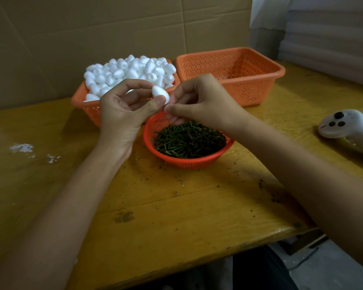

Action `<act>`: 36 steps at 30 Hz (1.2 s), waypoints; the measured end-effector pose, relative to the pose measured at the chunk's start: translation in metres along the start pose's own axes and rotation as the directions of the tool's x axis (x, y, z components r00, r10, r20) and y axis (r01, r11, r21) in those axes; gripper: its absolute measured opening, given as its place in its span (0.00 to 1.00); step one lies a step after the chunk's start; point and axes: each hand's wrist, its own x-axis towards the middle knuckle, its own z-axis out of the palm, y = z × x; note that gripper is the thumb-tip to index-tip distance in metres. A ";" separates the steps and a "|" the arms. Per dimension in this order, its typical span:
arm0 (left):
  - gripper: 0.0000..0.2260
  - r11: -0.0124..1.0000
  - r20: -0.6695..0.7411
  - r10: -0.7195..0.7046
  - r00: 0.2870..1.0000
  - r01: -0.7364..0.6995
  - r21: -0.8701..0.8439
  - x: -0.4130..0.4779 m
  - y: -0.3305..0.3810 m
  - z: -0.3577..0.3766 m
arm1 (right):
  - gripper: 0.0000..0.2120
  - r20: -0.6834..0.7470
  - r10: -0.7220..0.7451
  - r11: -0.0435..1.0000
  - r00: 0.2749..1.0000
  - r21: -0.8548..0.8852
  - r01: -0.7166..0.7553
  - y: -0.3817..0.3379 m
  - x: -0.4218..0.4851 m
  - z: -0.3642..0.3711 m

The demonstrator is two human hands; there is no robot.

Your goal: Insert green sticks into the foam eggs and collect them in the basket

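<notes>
Over the worktop (176,206), the left hand (124,109) pinches one foam egg (160,94) between thumb and fingertips, above the bowl (176,162) of green sticks (189,141). The right hand (197,101) meets it, thumb and forefinger pressed together at the egg's lower end; whether a stick lies between them cannot be told. An off-centre push could split the foam or squirt the egg loose, short of the empty basket (281,70) behind.
</notes>
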 end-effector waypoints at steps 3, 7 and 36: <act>0.10 1.000 -0.007 0.003 1.000 -0.003 0.007 -0.001 -0.001 0.001 | 0.09 0.049 0.092 0.987 0.995 0.126 -0.098 -0.001 -0.001 0.001; 0.09 1.000 -0.001 -0.016 1.000 0.016 -0.006 -0.001 -0.002 0.002 | 0.11 0.144 0.193 0.946 0.971 0.234 -0.222 -0.004 -0.005 -0.002; 0.06 0.994 -0.022 -0.091 0.996 0.089 -0.069 -0.001 0.005 0.006 | 0.15 0.044 0.190 0.909 0.981 0.369 -0.193 -0.014 -0.008 0.005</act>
